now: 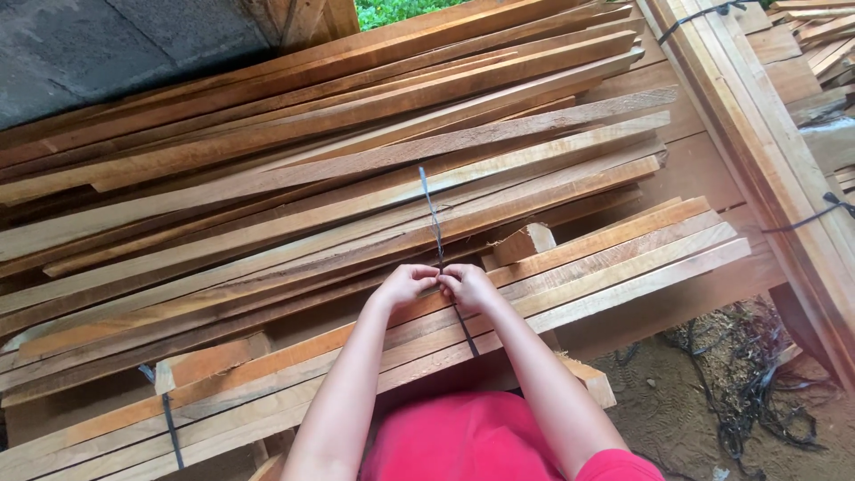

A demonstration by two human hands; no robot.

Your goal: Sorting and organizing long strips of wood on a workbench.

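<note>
Left hand [405, 285] and right hand [469, 286] meet, fingers pinched on a dark strap [434, 218] crossing the slat bundle [570, 258] on the stack [267, 160]. Strap likely thin, flexible, slippery; best gripped near its twisted section. Slats probably stiff, splintery.

upper left: grey concrete wall [80, 44] | top centre: green foliage [396, 9] | lower right: dirt floor [659, 401], black strap scraps [757, 392]
</note>
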